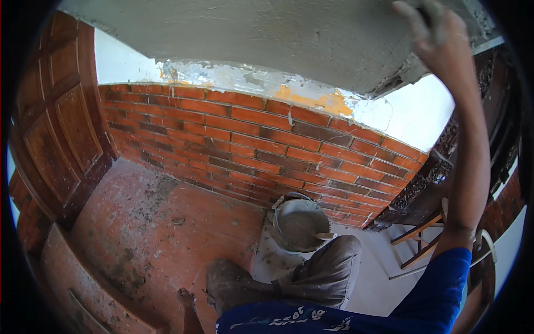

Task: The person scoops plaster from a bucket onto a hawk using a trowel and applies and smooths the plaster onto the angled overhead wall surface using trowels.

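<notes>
Grey wet plaster (250, 36) covers the upper wall, its lower edge ragged. My right hand (442, 33) reaches up to the right part of this plaster, with fingers stretched and apart; the fingertips look smeared with grey, and no tool shows in them. Low on the left, beside my knee, hangs my left hand (186, 298), its fingers curled in and nothing visible in them. A bucket (276, 222) of grey mortar (303, 224) stands on the floor against the wall. A light-coloured handle (326, 236) sticks out over its near right rim.
Below the plaster runs a strip of peeling paint (261, 80), then a red brick wall (245, 133). A wooden panelled door (67, 122) is at left. The reddish floor (206, 222) is spattered with mortar. Wooden legs (417, 236) of a piece of furniture stand at right.
</notes>
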A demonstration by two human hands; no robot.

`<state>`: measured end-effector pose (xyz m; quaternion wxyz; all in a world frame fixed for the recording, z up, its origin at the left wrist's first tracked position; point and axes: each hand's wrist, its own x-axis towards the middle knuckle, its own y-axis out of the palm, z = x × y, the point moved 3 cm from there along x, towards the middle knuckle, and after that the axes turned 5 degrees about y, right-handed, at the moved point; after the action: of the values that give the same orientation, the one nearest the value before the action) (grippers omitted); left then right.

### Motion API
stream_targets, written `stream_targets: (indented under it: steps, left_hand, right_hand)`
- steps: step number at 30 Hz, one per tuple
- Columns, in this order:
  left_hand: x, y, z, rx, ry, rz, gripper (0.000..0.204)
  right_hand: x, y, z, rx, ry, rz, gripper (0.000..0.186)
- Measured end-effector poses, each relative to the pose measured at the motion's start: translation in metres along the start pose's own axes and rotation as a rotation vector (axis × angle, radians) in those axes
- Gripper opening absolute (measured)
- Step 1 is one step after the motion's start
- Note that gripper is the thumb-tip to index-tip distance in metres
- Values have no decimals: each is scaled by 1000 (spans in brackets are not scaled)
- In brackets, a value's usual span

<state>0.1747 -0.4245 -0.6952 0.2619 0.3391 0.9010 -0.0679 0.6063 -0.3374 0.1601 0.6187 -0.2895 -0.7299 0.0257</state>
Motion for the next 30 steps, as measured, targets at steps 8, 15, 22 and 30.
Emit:
stream_targets:
  steps: [8,15,22,30]
  left_hand:
    - [-16,-43,-88,48,396,-44,15]
    - [-46,-74,-180,505,813,-348,29]
    - [-88,-132,-220,723,760,-630,34]
    - [-85,-175,-183,1268,691,-821,42]
  right_hand:
    - [-47,38,12,286,-206,-88,33]
    - [-94,241,54,55,-345,321,28]
    - [-63,357,80,50,-347,234,33]
    - [-12,309,137,117,-305,229,38]
